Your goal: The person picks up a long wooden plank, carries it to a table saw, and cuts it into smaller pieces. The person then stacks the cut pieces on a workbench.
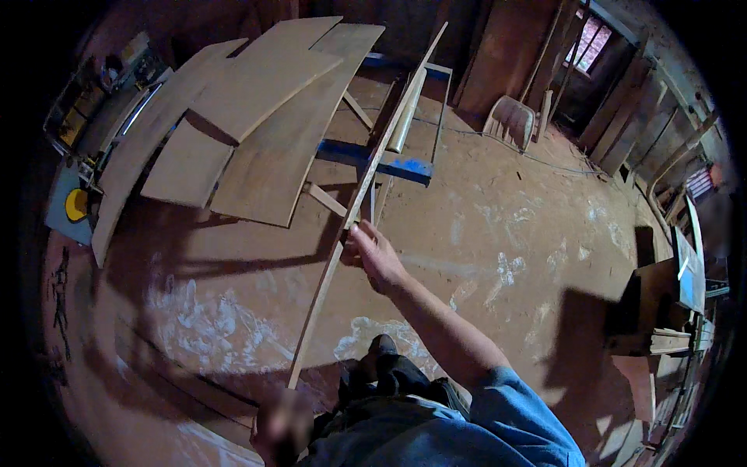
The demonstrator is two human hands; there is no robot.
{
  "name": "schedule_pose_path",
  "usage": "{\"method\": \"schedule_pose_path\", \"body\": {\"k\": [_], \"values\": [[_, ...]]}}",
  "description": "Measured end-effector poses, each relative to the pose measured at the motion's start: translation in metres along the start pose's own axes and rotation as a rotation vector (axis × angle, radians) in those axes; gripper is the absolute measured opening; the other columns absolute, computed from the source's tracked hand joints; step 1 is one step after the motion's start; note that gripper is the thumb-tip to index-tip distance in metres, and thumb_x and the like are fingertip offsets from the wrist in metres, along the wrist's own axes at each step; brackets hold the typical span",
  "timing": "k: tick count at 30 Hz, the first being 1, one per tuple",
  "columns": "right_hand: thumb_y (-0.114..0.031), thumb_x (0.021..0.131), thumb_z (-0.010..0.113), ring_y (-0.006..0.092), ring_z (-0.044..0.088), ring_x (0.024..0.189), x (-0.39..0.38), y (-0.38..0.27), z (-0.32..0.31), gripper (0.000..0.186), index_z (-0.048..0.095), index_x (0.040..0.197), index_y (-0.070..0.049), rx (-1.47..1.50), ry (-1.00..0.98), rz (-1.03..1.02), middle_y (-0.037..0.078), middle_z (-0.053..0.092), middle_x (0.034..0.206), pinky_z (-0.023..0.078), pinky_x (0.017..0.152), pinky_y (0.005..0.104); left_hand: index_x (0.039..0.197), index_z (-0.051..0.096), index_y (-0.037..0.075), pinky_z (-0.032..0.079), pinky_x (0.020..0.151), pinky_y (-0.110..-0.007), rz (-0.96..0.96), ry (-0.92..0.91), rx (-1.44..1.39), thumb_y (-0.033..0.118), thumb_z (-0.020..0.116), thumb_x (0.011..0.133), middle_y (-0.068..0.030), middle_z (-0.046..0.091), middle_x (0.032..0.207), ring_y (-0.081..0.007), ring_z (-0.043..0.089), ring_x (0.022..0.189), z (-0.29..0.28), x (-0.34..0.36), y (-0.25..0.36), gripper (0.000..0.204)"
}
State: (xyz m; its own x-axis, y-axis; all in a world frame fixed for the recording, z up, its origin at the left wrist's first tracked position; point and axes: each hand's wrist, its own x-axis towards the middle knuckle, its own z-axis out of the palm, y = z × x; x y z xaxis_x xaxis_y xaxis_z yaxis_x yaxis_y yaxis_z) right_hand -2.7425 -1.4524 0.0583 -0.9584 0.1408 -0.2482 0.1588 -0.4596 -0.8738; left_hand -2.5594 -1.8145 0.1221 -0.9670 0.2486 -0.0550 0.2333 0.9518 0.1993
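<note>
The right hand (375,255) is closed around the strip (318,311), a long, thin length of wood. Its fingers are curled in around the strip, with the thumb lying along the upper side, leaving little gap between thumb and fingers. It grips the strip near the middle of its length, with the forearm reaching up from the near right.

The left hand (282,428) is at the near end of the strip, low and left of the person's legs. It is blurred, so one cannot tell how far its fingers are open or whether they grip the wood.

The strip slants from the left hand up to the far right, passing above one side of the blue frame (412,170). A pale bar (405,121) lies on that frame, just right of the strip. To the left, large flat panels (272,167) overlap one another, raised above the floor (482,265). White smears mark the floor on both sides of the strip. One dark shoe (383,345) shows near the person, right of the strip's near end.
</note>
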Motion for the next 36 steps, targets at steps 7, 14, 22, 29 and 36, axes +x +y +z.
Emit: {"method": "schedule_pose_path", "body": {"k": [7, 14, 22, 29, 36], "values": [[-0.046, 0.093, 0.052, 0.0242, 0.059, 0.077, 0.024, -0.03, 0.022, 0.039, 0.05, 0.1, -0.007, 0.398, 0.076, 0.152, 0.007, 0.058, 0.085, 0.049, 0.066, 0.0414, 0.102, 0.06, 0.001, 0.043, 0.093, -0.053, -0.374, 0.306, -0.604, 0.013, 0.069, 0.077, -0.0207, 0.059, 0.114, -0.0414, 0.054, 0.106, 0.054, -0.026, -0.039, 0.029], [-0.04, 0.095, 0.043, 0.0267, 0.06, 0.093, -0.032, -0.014, 0.058, 0.044, 0.055, 0.116, -0.004, 0.715, -0.2, 0.076, 0.013, 0.062, 0.101, 0.048, 0.083, 0.0415, 0.114, 0.053, -0.001, 0.04, 0.097, -0.054, 0.215, 0.154, 0.108, 0.016, 0.067, 0.08, -0.0238, 0.046, 0.134, -0.0454, 0.048, 0.113, 0.055, -0.045, -0.096, 0.041], [-0.034, 0.091, 0.052, 0.0307, 0.057, 0.11, -0.166, -0.018, 0.062, 0.055, 0.044, 0.129, 0.005, 0.649, -0.135, -0.268, 0.017, 0.057, 0.122, 0.046, 0.094, 0.0457, 0.114, 0.054, 0.001, 0.042, 0.094, -0.05, 0.29, -0.147, -0.207, 0.027, 0.066, 0.082, -0.0224, 0.054, 0.12, -0.0418, 0.051, 0.111, 0.103, -0.026, -0.1, 0.043], [-0.031, 0.09, 0.061, 0.0258, 0.061, 0.1, -0.295, -0.013, 0.04, 0.049, 0.051, 0.123, 0.003, 0.311, 0.219, -0.494, 0.014, 0.061, 0.114, 0.049, 0.09, 0.0416, 0.114, 0.055, 0.003, 0.044, 0.091, -0.047, 0.582, -0.603, -0.259, 0.037, 0.065, 0.084, -0.0211, 0.06, 0.108, -0.0387, 0.053, 0.109, 0.15, -0.014, -0.042, 0.047], [-0.014, 0.093, 0.057, 0.0173, 0.061, 0.094, -0.479, 0.017, -0.012, 0.028, 0.057, 0.117, 0.002, 0.084, 0.683, -0.844, 0.009, 0.065, 0.107, 0.049, 0.086, 0.0328, 0.121, 0.052, 0.002, 0.046, 0.089, -0.045, 1.093, -0.806, 0.053, 0.032, 0.065, 0.084, -0.022, 0.06, 0.112, -0.0397, 0.055, 0.106, 0.184, -0.04, 0.057, 0.049]]}}
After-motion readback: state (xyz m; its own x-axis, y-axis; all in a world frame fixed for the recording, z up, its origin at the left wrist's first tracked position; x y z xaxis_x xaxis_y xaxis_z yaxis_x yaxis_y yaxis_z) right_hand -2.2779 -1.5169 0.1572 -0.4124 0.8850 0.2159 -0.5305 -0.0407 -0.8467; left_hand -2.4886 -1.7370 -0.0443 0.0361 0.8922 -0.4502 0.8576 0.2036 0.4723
